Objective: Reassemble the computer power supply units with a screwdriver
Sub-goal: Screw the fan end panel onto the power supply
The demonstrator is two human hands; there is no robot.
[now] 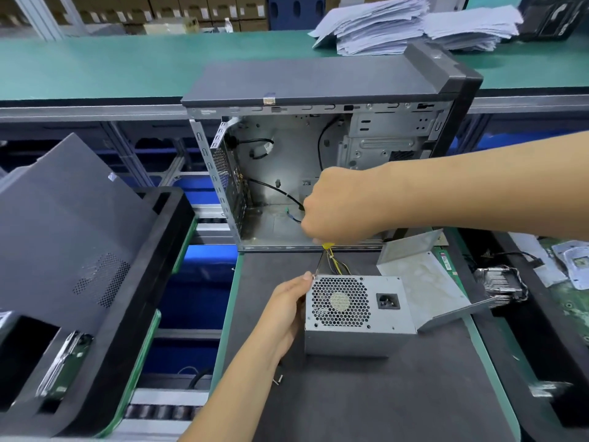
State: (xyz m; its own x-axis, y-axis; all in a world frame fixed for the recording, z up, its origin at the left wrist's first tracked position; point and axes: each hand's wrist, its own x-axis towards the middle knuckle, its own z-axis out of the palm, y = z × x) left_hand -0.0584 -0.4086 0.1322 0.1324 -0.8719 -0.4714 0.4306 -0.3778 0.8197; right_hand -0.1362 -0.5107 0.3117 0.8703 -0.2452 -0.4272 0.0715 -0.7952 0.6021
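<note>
Screw being driven at top-left corner of power supply unit (357, 314) with screwdriver (322, 259), gripped by right hand (338, 207). Left hand (287, 309) pinching corner, probably steadying screw. Loose screws (278, 380) being left on mat; refitting into open case (306, 173) pending.

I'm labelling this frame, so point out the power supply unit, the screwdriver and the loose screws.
power supply unit (357, 336): head view, bare side wall.
screwdriver (321, 261): head view, thin metal shaft.
loose screws (278, 380): head view, on the dark mat.

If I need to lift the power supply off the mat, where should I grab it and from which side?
Probably across the power supply's plain side walls, from above at the near end. It stands with the fan grille up, wires trail off its far side, and the left hand and screwdriver occupy the far left corner.
</note>
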